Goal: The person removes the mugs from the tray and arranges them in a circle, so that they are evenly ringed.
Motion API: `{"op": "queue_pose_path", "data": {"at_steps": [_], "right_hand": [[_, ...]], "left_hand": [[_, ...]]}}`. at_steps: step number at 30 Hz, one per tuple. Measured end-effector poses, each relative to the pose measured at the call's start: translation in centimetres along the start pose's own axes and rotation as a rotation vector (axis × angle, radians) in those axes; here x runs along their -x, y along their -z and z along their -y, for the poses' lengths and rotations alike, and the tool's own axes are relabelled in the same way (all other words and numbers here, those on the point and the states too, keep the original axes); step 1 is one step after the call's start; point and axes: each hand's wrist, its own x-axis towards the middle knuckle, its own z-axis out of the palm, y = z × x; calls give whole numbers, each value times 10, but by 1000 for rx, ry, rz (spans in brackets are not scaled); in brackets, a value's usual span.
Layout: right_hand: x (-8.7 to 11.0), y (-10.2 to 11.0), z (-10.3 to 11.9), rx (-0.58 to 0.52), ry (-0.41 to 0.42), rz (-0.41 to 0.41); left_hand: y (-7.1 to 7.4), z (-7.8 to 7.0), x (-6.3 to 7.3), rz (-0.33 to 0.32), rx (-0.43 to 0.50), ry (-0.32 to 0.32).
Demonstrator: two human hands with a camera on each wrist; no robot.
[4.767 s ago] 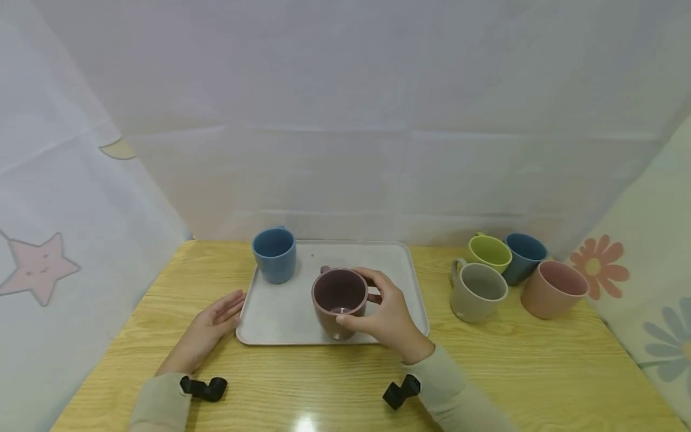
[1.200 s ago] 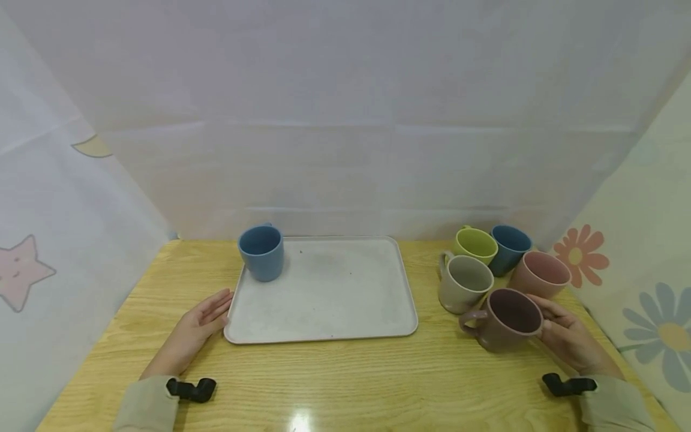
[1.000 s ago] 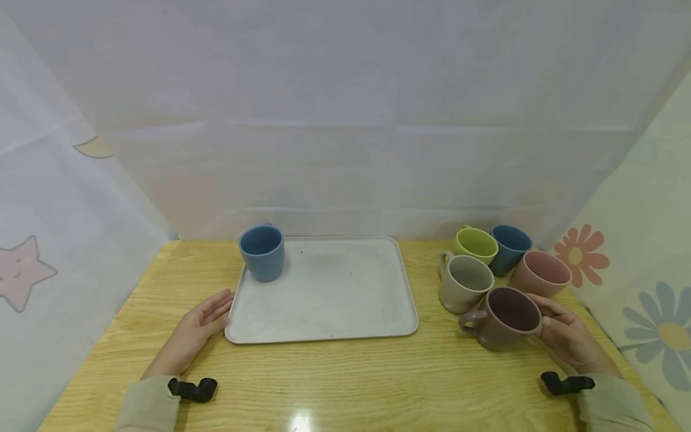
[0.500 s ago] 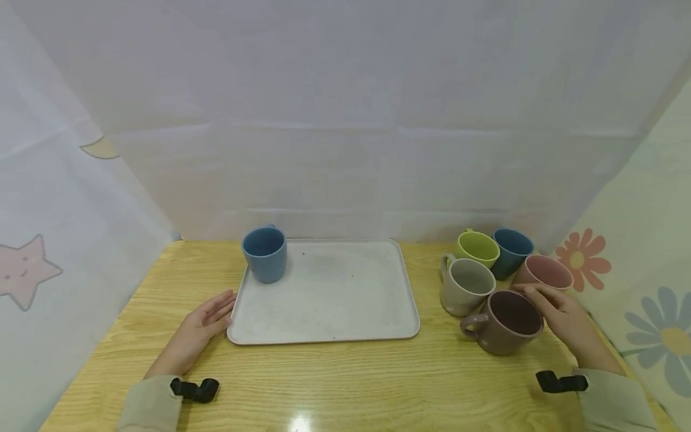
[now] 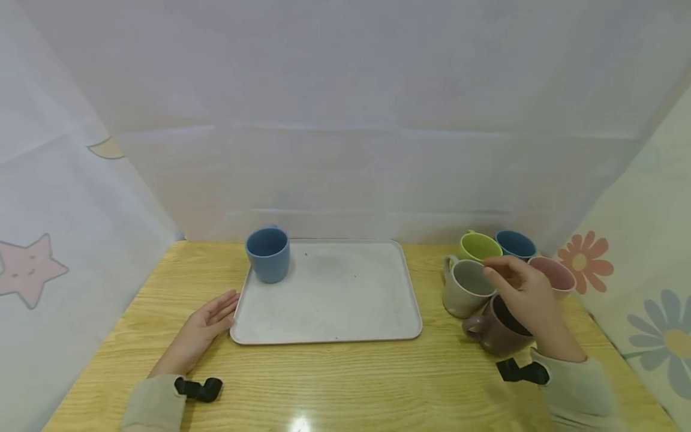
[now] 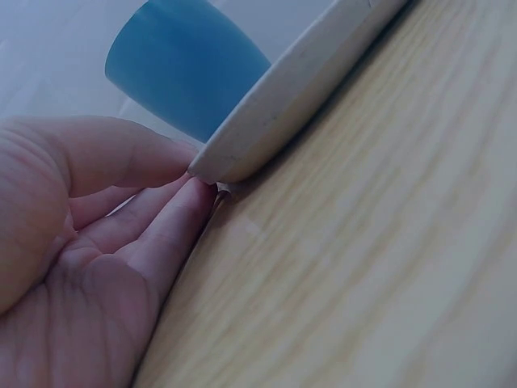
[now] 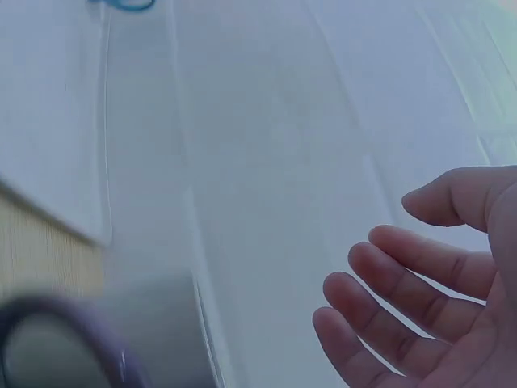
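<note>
My left hand (image 5: 202, 327) lies on the table at the left edge of a white tray (image 5: 335, 300). In the left wrist view its thumb and fingertips touch the tray's corner. A blue mug (image 5: 270, 264) stands upright on the tray's back left. At the right, my right hand (image 5: 531, 297) hovers over the mugs and holds nothing; its fingers (image 7: 376, 323) are loosely bent in the right wrist view. Beneath it stands a mauve mug (image 5: 496, 336), partly hidden by the hand, handle leftward. Fingertips overlap the rim of a grey mug (image 5: 459, 300) in the head view.
Behind these stand a lime green mug (image 5: 479, 245), a dark blue mug (image 5: 515, 243) and a pink mug (image 5: 558, 276), closely grouped. Wooden table (image 5: 345, 384) surrounds the tray. A white cloth (image 5: 345, 174) hangs behind, with patterned cloths at both sides.
Earlier my right hand carried the mauve mug from the tray to the right-hand group. It has since let go and moved leftward toward the grey mug. My left hand has stayed by the tray.
</note>
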Motion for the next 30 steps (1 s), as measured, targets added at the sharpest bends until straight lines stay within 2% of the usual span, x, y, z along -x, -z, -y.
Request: {"op": "queue_pose_path", "data": {"at_steps": [5,11,15,23,30], "right_hand": [[-13,-36,23,-102,8,59],[-25,-82,47,-164,58,97],[-35,-115,62,-218,72,149],[-57,-192,70,-482,-104,346],[-70,-249,83,-528,-173,431]], "left_hand": [[-1,2,-1,-1,7,-8],[-2,5,-1,8,25,-50],[-3,4,0,7,29,-49],[0,2,0,-3,3,-25],[0,5,-1,-8,13,-4]]}}
